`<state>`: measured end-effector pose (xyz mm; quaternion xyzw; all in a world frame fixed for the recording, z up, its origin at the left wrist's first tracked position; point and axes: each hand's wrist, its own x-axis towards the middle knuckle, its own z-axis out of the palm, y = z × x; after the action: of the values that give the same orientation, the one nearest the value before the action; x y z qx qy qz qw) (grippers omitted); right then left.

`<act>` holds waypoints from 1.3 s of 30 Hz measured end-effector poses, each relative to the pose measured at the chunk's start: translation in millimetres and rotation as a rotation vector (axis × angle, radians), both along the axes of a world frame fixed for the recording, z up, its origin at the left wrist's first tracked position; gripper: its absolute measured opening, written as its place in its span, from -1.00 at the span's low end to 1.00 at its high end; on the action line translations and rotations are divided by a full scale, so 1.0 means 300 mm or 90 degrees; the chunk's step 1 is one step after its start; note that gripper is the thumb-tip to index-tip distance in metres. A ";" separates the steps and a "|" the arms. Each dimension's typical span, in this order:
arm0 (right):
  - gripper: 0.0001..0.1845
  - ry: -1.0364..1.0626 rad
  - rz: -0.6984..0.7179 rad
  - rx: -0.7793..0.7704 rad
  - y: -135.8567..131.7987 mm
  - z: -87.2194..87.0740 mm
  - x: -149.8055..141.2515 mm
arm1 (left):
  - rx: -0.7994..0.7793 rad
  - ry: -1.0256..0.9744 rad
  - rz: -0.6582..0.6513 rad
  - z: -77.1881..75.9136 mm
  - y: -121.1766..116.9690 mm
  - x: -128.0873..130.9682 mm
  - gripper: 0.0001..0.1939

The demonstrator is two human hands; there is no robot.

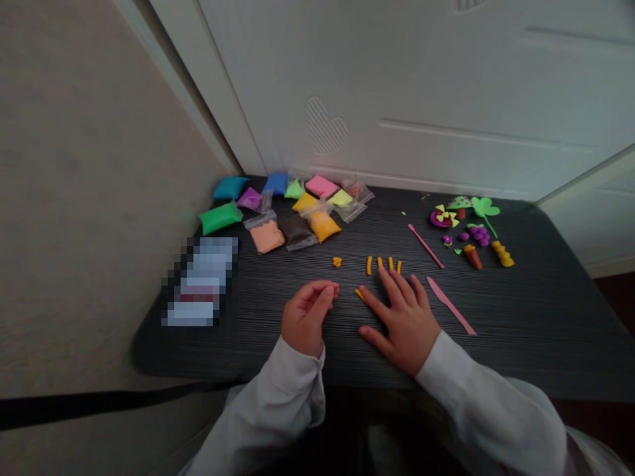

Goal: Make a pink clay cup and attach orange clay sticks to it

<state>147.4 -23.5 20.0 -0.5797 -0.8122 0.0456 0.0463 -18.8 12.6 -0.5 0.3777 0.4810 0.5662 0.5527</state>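
My right hand (403,317) lies flat on the dark table (520,330), fingers spread, with its index fingertip on a small orange clay roll (359,293). Just beyond its fingertips stand several short orange clay sticks (383,264) in a row. My left hand (307,316) rests beside it with curled fingers pinched together; what it holds, if anything, is too small to make out. A small orange clay lump (337,262) sits farther back from my left hand.
Several bags of coloured clay (292,211) lie at the back left. Two pink plastic tools (450,305) (425,246) lie right of my right hand. Finished clay figures (471,228) stand at the back right. A blurred card (201,283) lies at the left edge.
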 end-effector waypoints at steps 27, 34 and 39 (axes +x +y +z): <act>-0.37 0.025 0.014 -0.008 0.007 -0.003 -0.010 | -0.023 0.040 -0.027 -0.004 0.001 -0.006 -0.89; -0.40 0.033 0.026 -0.010 0.002 -0.001 -0.019 | -0.032 0.034 -0.018 -0.001 0.000 -0.005 -0.87; -0.38 0.031 0.092 -0.013 -0.003 0.004 -0.025 | -0.031 0.034 -0.023 0.002 0.001 -0.005 -0.89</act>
<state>139.9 -24.5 21.1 -0.5184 -0.8503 0.0711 0.0570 -20.3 12.8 0.2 0.3877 0.5024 0.5338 0.5589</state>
